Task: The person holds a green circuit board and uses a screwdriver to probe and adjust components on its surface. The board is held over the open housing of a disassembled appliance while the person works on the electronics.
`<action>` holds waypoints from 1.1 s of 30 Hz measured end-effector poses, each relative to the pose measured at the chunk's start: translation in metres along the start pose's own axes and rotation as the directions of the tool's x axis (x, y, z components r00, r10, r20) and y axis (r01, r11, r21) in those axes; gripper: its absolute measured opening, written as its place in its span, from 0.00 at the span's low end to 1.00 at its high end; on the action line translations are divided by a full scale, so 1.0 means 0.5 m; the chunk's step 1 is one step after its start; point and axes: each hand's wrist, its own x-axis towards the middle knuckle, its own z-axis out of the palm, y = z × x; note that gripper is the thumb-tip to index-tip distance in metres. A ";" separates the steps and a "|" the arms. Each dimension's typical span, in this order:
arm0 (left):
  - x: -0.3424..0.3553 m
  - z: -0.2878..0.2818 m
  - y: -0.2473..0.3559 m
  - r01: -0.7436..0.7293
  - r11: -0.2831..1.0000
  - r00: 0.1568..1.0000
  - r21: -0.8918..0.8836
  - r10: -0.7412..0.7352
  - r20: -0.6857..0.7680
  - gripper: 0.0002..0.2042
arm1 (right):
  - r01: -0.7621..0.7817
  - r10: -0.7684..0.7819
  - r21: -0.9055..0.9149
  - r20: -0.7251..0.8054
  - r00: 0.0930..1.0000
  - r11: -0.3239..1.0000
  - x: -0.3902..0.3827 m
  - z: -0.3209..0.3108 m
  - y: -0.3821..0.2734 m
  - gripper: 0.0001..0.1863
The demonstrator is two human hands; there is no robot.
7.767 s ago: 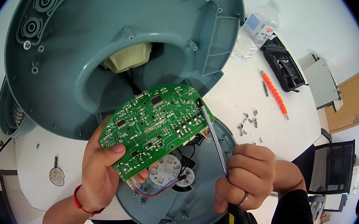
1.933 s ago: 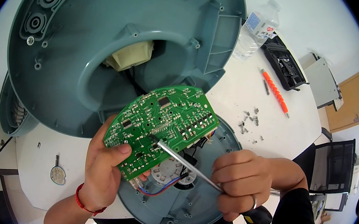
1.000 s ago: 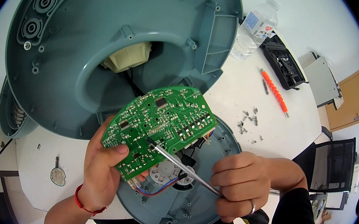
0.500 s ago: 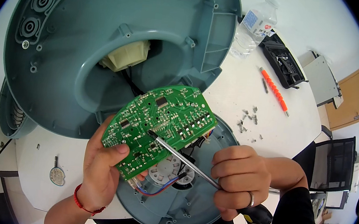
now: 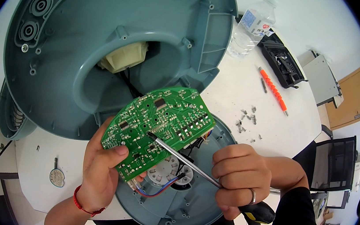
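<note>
My left hand [image 5: 101, 167] grips the curved green circuit board [image 5: 167, 126] by its left end, thumb over the top face and fingers beneath. My right hand [image 5: 241, 177] is closed on a black-and-yellow screwdriver, whose long metal shaft [image 5: 183, 161] crosses to the middle of the board, where its dark tip rests on or just above the components. Under the board is a round grey-green plastic housing [image 5: 185, 217] with a white wheel-like part [image 5: 162, 172] and several wires, partly hidden by the board.
A large grey-green shell [image 5: 50, 80] fills the upper left of the white table [image 5: 217, 94]. To the right lie several loose screws [image 5: 243, 126], an orange flexible shaft [image 5: 272, 89], a black case [image 5: 282, 62] and a plastic bottle [image 5: 249, 33]. A small tagged key-like item [image 5: 57, 177] lies left.
The screwdriver tip has moved from the board's right edge to its middle, shifting slightly upward in the last second. My right hand is a little higher. The board stays in my left hand.
</note>
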 end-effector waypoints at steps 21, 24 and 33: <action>0.000 -0.004 -0.002 -0.004 1.000 1.000 -0.027 0.004 0.012 0.31 | 0.068 -0.067 -0.004 0.125 0.990 0.998 0.005 -0.009 0.003 0.23; 0.000 -0.005 0.000 0.006 1.000 1.000 -0.020 -0.005 0.014 0.31 | 0.036 -0.032 -0.047 0.092 0.995 0.998 0.004 0.002 0.005 0.23; -0.001 -0.004 0.000 0.010 1.000 1.000 -0.006 -0.009 0.005 0.31 | 0.024 -0.025 -0.031 -0.010 1.000 0.999 0.008 0.003 0.006 0.15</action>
